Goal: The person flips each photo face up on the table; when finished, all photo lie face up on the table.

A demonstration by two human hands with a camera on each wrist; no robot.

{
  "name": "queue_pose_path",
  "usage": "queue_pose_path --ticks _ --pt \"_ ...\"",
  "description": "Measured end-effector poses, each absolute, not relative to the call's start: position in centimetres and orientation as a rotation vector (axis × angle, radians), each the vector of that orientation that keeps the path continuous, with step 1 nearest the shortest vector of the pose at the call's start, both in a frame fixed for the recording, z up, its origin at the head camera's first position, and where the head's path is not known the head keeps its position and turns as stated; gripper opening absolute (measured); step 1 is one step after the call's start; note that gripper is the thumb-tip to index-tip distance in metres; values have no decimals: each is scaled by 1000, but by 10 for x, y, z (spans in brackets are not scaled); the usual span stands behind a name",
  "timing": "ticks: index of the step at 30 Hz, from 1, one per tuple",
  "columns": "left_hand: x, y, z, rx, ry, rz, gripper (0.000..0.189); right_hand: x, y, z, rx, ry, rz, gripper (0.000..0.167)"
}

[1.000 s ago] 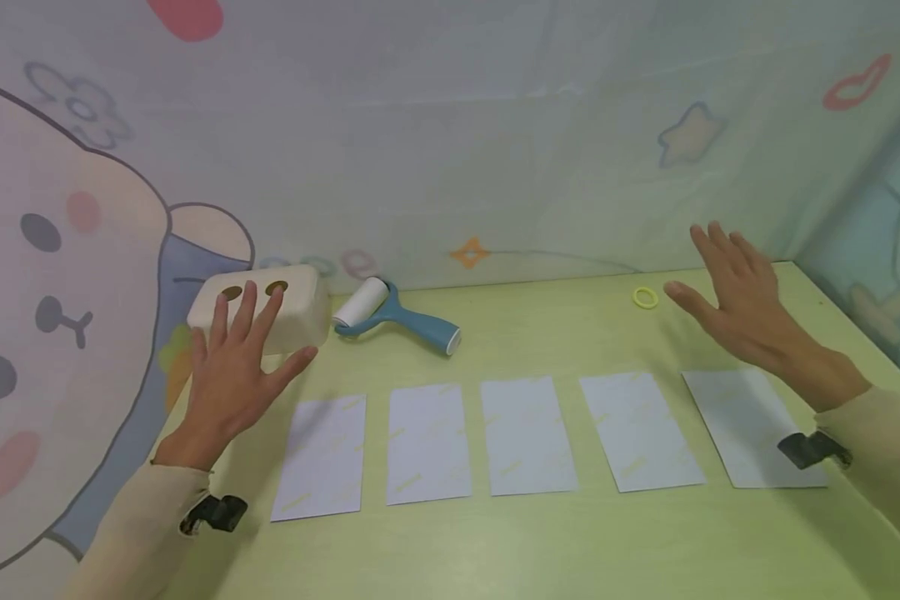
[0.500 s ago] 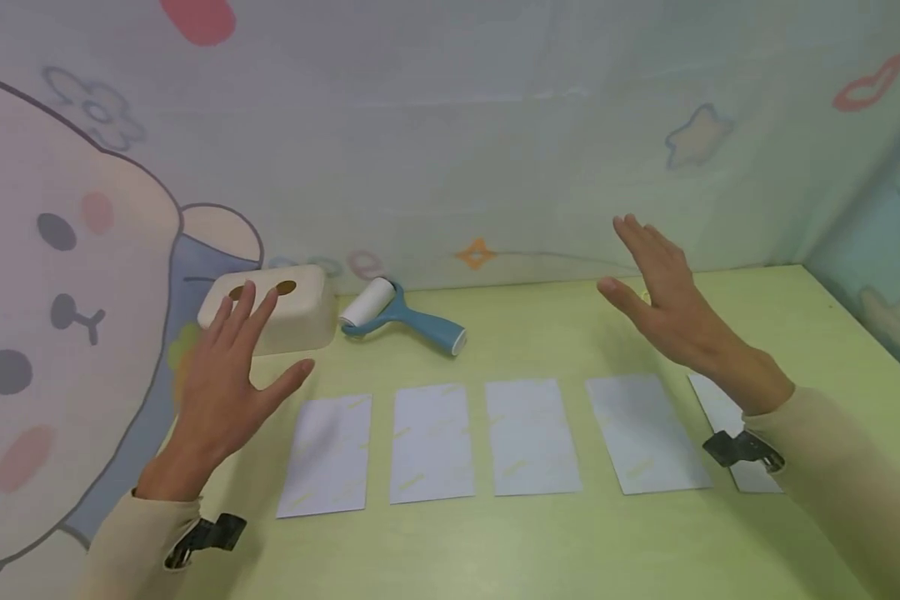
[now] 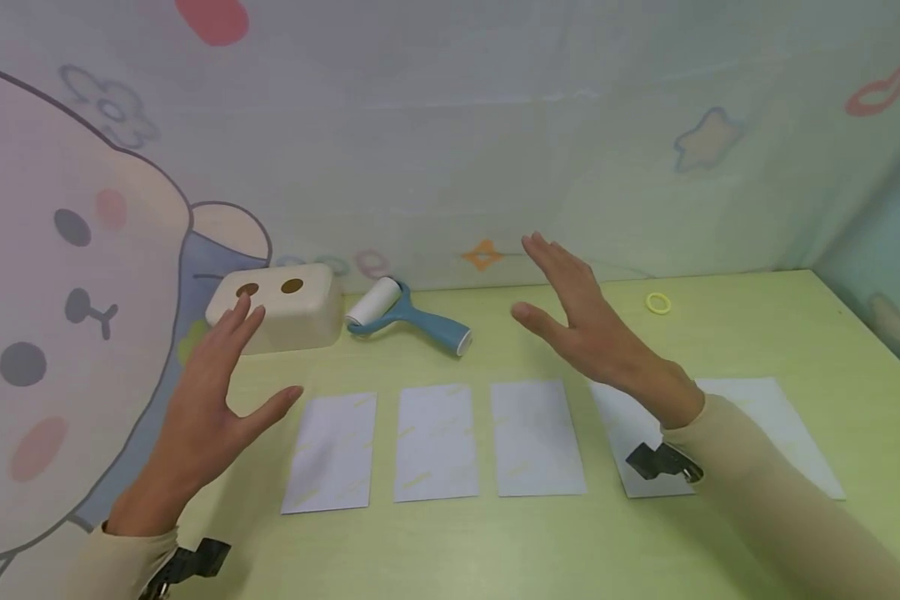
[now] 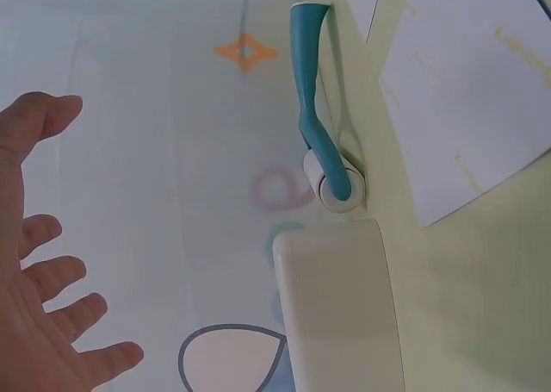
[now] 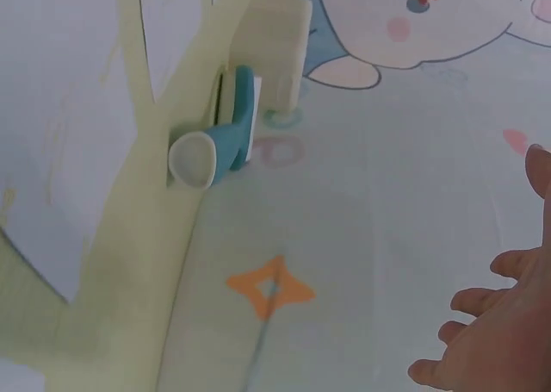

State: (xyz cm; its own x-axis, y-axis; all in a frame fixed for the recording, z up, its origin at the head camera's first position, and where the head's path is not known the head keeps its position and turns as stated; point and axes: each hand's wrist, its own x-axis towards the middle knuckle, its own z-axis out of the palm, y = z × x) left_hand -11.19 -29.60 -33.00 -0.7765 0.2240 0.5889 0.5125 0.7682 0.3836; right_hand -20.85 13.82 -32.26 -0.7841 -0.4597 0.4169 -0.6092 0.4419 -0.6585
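My left hand (image 3: pixel 213 408) hovers above the table's left side with fingers extended and thumb spread, holding nothing. Its fingertips overlap a cream box (image 3: pixel 285 321) with two round holes in the head view. My right hand (image 3: pixel 581 325) is raised over the table right of the middle, its fingers straight and its palm turned inward. Between the hands lies a lint roller (image 3: pixel 427 323) with a white roll and a blue handle. Several white cards (image 3: pixel 437 442) with faint yellow marks lie in a row in front; the right forearm covers part of the two rightmost.
A small yellow ring (image 3: pixel 657 303) lies at the table's back right. Behind the pale green table (image 3: pixel 450 550) hangs a printed curtain (image 3: pixel 450 150) with a cartoon animal at the left. Each wrist carries a small black camera mount.
My right hand has swept left from near the ring toward the middle, uncovering the ring and the rightmost card. My left hand has dropped slightly lower in view. The things on the table stay put.
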Motion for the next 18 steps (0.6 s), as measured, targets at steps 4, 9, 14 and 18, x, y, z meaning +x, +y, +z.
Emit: queue_pose_path --ticks 4,9,14,18 --pt "-106 -298 -332 -550 -2440 -745 98 -207 120 -325 1008 -2474 1303 82" --pt "-99 -301 -339 -552 -2450 -772 102 -205 98 -332 1087 -2435 1327 86" --pt "-93 -304 -348 -540 -2480 -829 107 -203 80 -339 1124 -2430 1360 91" --pt "-90 -305 -357 -507 -2530 -850 111 -200 67 -344 1123 -2446 1426 93"
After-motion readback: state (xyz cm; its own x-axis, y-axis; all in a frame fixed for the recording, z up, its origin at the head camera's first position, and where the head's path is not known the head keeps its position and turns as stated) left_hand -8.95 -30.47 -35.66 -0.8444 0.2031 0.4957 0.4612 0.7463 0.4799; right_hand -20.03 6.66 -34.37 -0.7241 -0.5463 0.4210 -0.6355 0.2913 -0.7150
